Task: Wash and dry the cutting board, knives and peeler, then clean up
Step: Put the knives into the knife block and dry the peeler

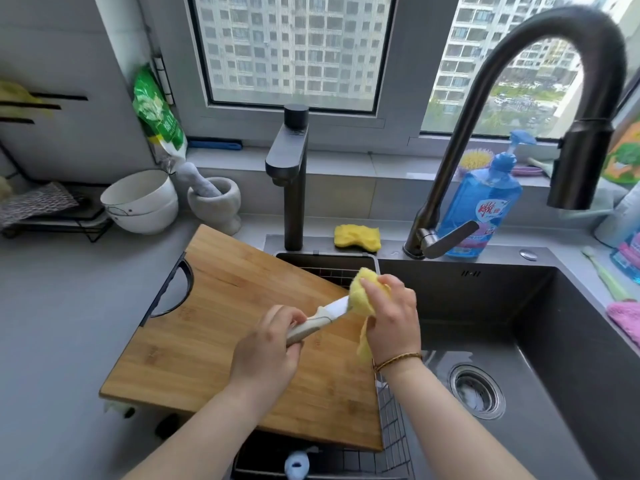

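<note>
A wooden cutting board (214,327) lies tilted across the counter and the left sink basket. Above it my left hand (268,348) grips the pale handle of a knife (322,320) whose white blade points up to the right. My right hand (389,313) holds a yellow cloth (362,296) wrapped round the blade; the blade tip is hidden inside the cloth. No peeler is visible.
A dark sink (519,323) with its drain (476,389) opens on the right under a tall black faucet (575,161). A yellow sponge (356,237) and blue soap bottle (479,206) stand behind. White bowls (138,202) and a mortar (214,199) sit at the back left.
</note>
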